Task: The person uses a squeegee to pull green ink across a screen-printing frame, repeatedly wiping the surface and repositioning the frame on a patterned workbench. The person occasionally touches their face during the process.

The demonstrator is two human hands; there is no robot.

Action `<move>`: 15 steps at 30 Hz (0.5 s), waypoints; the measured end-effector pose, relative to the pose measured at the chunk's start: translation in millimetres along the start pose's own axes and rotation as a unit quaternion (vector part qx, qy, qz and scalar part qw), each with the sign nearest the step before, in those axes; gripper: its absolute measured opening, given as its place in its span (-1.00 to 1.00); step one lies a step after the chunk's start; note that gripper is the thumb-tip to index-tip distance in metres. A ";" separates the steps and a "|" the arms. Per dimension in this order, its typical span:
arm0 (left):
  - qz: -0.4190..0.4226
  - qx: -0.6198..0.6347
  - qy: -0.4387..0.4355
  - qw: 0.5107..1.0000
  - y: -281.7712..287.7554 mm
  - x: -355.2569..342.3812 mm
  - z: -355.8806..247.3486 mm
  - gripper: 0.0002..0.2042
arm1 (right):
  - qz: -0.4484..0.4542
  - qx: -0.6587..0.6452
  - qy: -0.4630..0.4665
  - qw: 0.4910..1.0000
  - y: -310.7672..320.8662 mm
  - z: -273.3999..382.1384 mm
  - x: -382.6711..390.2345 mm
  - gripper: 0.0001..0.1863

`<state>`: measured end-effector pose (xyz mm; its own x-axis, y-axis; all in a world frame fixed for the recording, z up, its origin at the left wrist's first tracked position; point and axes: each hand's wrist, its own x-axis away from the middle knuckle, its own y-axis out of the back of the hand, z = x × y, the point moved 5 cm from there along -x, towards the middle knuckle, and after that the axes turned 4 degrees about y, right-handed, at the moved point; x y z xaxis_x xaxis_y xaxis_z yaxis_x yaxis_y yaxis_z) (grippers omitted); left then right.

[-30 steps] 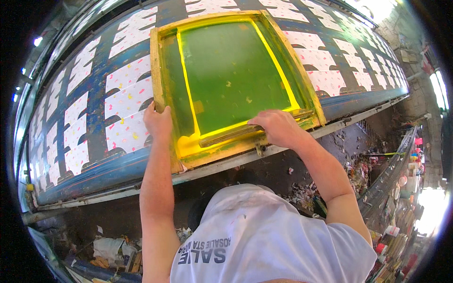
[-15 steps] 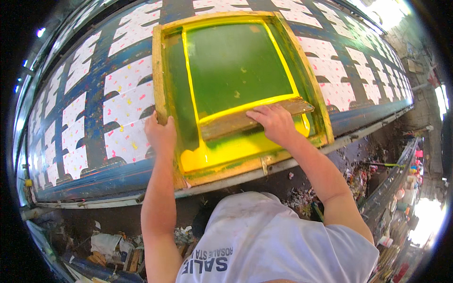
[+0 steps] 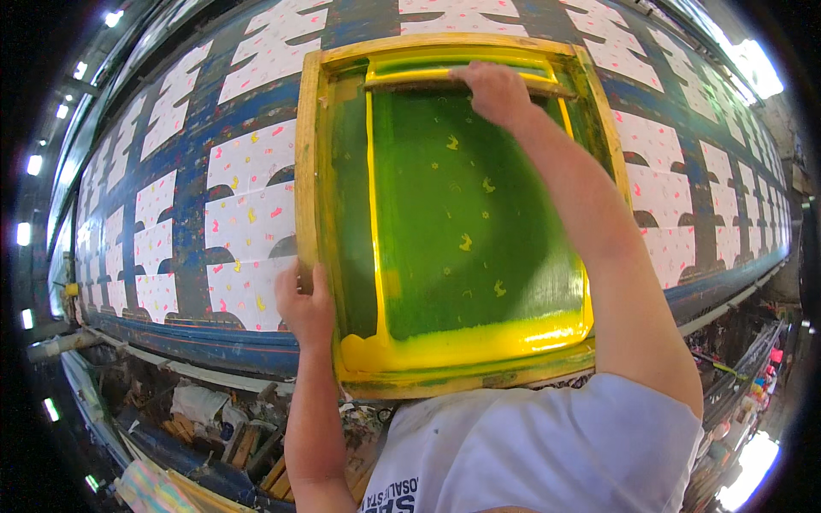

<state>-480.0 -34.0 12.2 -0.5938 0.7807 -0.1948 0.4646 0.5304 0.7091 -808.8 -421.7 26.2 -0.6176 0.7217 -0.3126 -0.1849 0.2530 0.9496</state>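
Observation:
A wooden-framed printing screen with green mesh lies on the long table. My left hand grips the left side of its frame near the front corner. At the far end of the mesh, my right hand is closed on the squeegee, a long wooden blade lying crosswise. Small pale motifs show through the green mesh between the hands. Yellow ink is pooled along the near end, and yellow lines run down both sides. More yellow lies just beyond the squeegee.
White cut fabric pieces with pink and yellow prints lie in rows on the blue-black table, on both sides of the screen. A metal rail runs along the table's near edge. Scraps and wood litter the ground below. Bottles stand at the right.
My right hand has pushed the squeegee from the near part of the screen to its far end. Motifs now show across the mesh. My left hand stays on the frame.

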 end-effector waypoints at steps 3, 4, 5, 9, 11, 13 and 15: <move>0.001 0.006 0.015 1.000 1.0 -0.5 -6.3 -0.70 | 0.017 0.012 -0.012 1.000 -7.1 -27.1 -43.7 -0.45; 0.001 0.003 0.018 1.000 1.7 0.0 -7.7 -0.70 | 0.008 0.012 -0.010 1.000 -7.2 -31.3 -51.3 -0.44; 0.002 0.016 0.021 1.000 1.5 -0.3 -8.5 -0.70 | 0.013 0.016 -0.020 1.000 -7.6 -37.0 -58.1 -0.42; 0.007 -0.017 0.029 0.999 0.8 0.2 -7.0 -0.71 | 0.059 0.011 -0.019 0.998 -8.3 -47.2 -67.9 -0.44; 0.004 -0.007 0.013 1.000 0.8 0.4 -6.3 -0.71 | 0.077 0.013 -0.005 0.997 -5.2 -48.5 -69.9 -0.45; 0.002 -0.002 0.017 1.000 0.2 -0.3 -3.3 -0.71 | 0.100 0.011 -0.008 0.995 -0.2 -49.5 -71.4 -0.45; 0.006 -0.001 0.009 1.000 -0.1 -0.7 -1.2 -0.70 | 0.125 0.005 0.020 0.992 6.0 -42.2 -68.7 -0.43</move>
<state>-480.4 -34.9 13.1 -0.6002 0.7809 -0.1733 0.4703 0.5197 0.7132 -799.7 -497.0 54.3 -0.6736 0.7361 -0.0665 -0.0151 0.0763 0.9970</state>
